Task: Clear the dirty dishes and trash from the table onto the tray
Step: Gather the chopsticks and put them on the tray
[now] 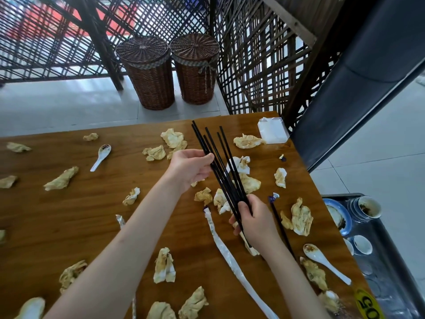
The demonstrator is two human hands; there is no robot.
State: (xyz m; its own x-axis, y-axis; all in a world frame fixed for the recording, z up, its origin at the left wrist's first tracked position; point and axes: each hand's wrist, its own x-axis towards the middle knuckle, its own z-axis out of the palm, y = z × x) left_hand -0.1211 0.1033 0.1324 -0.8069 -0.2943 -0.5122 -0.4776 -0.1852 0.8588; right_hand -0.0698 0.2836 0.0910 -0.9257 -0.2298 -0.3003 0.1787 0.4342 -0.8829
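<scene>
Several black chopsticks (220,171), fanned at centre frame, gripped low by the right hand (255,221), steadied by the left hand's (192,168) curled fingers; lower right, tray (391,261) holds soiled cups (368,207).

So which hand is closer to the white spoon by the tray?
Right. The right hand grips the black chopsticks just up and left of that white spoon. The left hand holds the same chopsticks farther up the table, much farther away.
</scene>
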